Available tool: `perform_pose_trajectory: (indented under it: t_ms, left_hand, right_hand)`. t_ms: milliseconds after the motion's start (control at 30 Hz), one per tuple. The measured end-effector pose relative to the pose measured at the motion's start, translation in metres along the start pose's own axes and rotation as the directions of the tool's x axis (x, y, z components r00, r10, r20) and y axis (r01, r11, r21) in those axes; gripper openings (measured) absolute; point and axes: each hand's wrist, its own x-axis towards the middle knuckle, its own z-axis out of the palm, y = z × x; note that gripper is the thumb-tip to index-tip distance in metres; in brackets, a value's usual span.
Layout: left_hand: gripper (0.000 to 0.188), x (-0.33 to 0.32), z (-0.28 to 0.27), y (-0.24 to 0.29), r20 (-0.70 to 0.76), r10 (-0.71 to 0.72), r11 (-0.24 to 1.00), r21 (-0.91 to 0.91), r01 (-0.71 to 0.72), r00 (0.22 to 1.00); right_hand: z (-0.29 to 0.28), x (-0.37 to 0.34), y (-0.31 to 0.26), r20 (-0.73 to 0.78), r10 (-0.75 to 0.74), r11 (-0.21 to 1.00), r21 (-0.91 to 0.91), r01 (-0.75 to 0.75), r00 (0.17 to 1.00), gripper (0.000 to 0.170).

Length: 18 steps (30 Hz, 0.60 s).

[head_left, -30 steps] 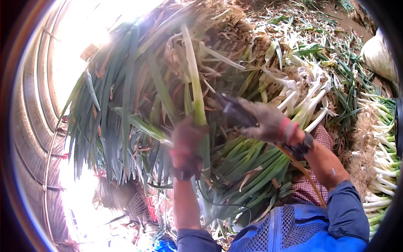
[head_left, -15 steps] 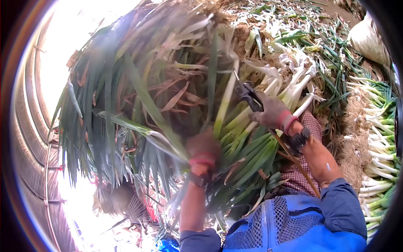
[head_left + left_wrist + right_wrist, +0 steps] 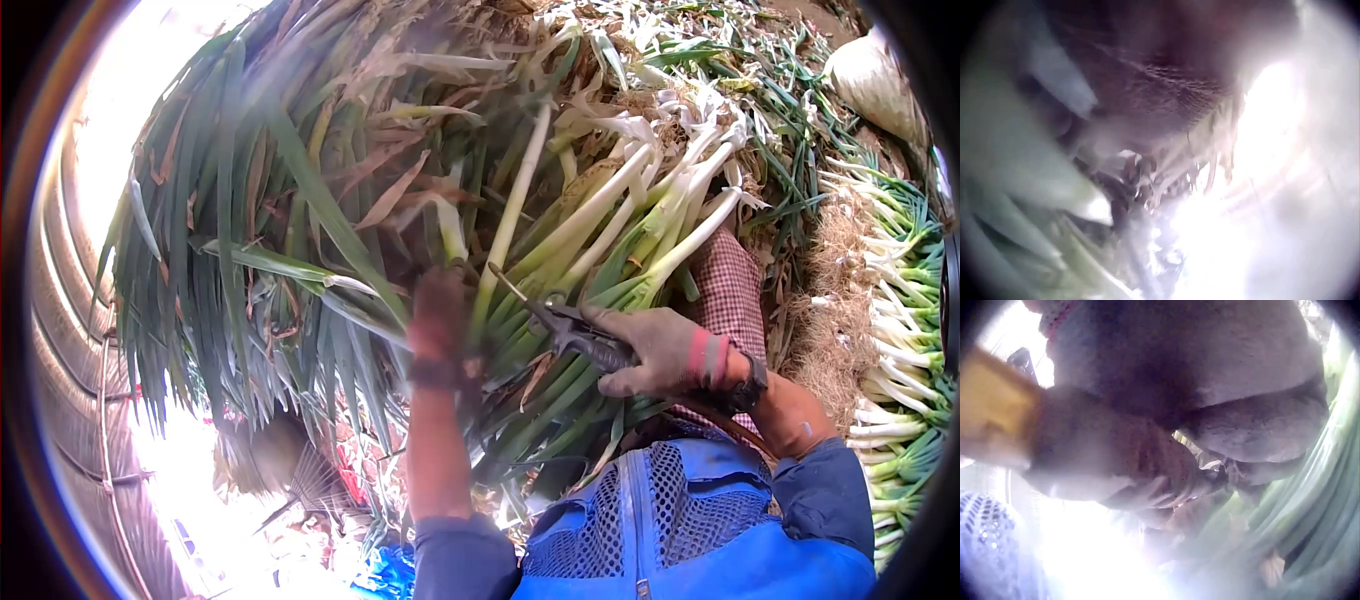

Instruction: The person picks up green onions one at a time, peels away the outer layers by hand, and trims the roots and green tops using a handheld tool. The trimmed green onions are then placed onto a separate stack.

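Note:
In the head view my gloved left hand (image 3: 437, 310), blurred, grips a green onion stalk (image 3: 452, 238) at the front of the big leafy heap. Just right of it, a green onion with a pale shank (image 3: 518, 205) lies slanted beside several cleaned ones (image 3: 640, 215) across the lap. My gloved right hand (image 3: 660, 352) holds a black air blow gun (image 3: 585, 335), its thin metal nozzle pointing up and left towards that pale shank. In the right wrist view the gloved fingers (image 3: 1254, 428) are curled and the gun is mostly hidden. The left wrist view shows the dark glove (image 3: 1160, 81) over blurred leaves.
A tall heap of untrimmed green onions (image 3: 230, 200) fills the left. Peeled scraps (image 3: 690, 60) cover the ground at the back. A row of green onions with roots (image 3: 900, 330) lies along the right, below a pale sack (image 3: 880, 90). Ribbed sheeting (image 3: 60, 350) stands far left.
The green onion my left hand held upright now lies beside the others. The left hand has moved left to another stalk. My right hand has come down towards the body with the air blow gun.

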Motion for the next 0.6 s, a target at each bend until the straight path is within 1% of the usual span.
perform_pose_trajectory:
  t_ms: [33,67,100,133,167,200,233,267,300,367,400,433,467,500,533,567,600]
  left_hand:
    - [0.029,0.003,0.000,0.002,0.089,-0.248,0.954,-0.153,0.259,0.965]
    - [0.028,0.006,0.004,-0.002,0.152,-0.354,0.898,-0.222,0.381,0.923]
    - [0.027,0.010,0.008,-0.004,0.213,-0.454,0.821,-0.276,0.499,0.865]
    - [0.028,0.012,0.021,-0.019,0.113,-0.486,0.845,-0.190,0.499,0.866]
    - [0.029,0.012,0.023,-0.015,0.063,-0.497,0.853,-0.147,0.500,0.866]
    - [0.030,0.012,0.026,-0.012,0.012,-0.505,0.858,-0.103,0.504,0.863]
    - [0.034,0.008,0.018,0.016,-0.115,-0.433,0.902,-0.048,0.430,0.894]
    - [0.041,0.004,0.012,0.040,-0.237,-0.345,0.933,0.019,0.359,0.908]
    - [0.041,0.002,0.007,0.054,-0.241,-0.343,0.934,0.017,0.357,0.908]
    - [0.048,0.000,0.004,0.068,-0.353,-0.201,0.962,0.104,0.252,0.914]
    - [0.048,-0.002,0.006,0.071,-0.359,-0.200,0.962,0.106,0.252,0.912]
    - [0.049,-0.006,0.007,0.071,-0.368,-0.050,0.968,0.211,0.136,0.929]
    - [0.050,-0.007,0.005,0.070,-0.366,0.105,0.946,0.324,0.021,0.924]
    - [0.042,-0.003,-0.002,0.083,-0.364,0.160,0.968,0.241,-0.073,0.917]
    - [0.042,0.005,-0.015,0.086,-0.384,0.170,0.961,0.269,-0.067,0.908]
    - [0.038,0.014,-0.026,0.088,-0.398,0.248,0.944,0.303,-0.128,0.883]
    - [0.033,0.021,-0.036,0.091,-0.403,0.320,0.925,0.330,-0.189,0.858]
  right_hand:
    - [-0.003,0.001,-0.007,0.002,0.019,1.000,-0.012,-0.019,1.000,0.088]
    - [-0.006,0.007,-0.009,0.001,0.020,1.000,-0.014,-0.020,1.000,0.088]
    - [-0.014,0.018,-0.010,-0.028,0.130,0.990,-0.053,-0.132,0.991,0.085]
    - [-0.023,0.028,-0.011,-0.062,0.239,0.966,-0.088,-0.244,0.969,0.081]
    - [-0.030,0.039,-0.008,-0.134,0.250,0.960,-0.095,-0.264,0.959,0.074]
    - [-0.038,0.054,-0.002,-0.135,0.253,0.959,-0.095,-0.266,0.958,0.074]
    - [-0.046,0.071,0.006,-0.171,0.358,0.922,-0.089,-0.376,0.918,0.073]
    - [-0.051,0.082,0.011,-0.206,0.456,0.874,-0.079,-0.479,0.866,0.072]
    - [-0.054,0.085,0.014,-0.209,0.453,0.875,-0.081,-0.477,0.866,0.072]
    - [-0.060,0.090,0.020,-0.285,0.450,0.882,-0.009,-0.471,0.846,0.074]
    - [-0.058,0.086,0.024,-0.286,0.443,0.885,-0.012,-0.466,0.850,0.074]
    - [-0.050,0.077,0.029,-0.274,0.331,0.936,-0.026,-0.352,0.903,0.076]
    - [-0.043,0.072,0.031,-0.262,0.202,0.975,-0.040,-0.220,0.944,0.079]
    - [-0.040,0.066,0.024,-0.263,0.154,0.987,-0.003,-0.160,0.952,0.081]
    - [-0.037,0.061,0.018,-0.264,0.104,0.995,0.034,-0.098,0.959,0.082]
    - [-0.033,0.062,0.017,-0.346,0.067,0.998,0.042,-0.056,0.936,0.083]
    - [-0.034,0.059,0.015,-0.399,0.144,0.990,0.053,-0.134,0.906,0.081]
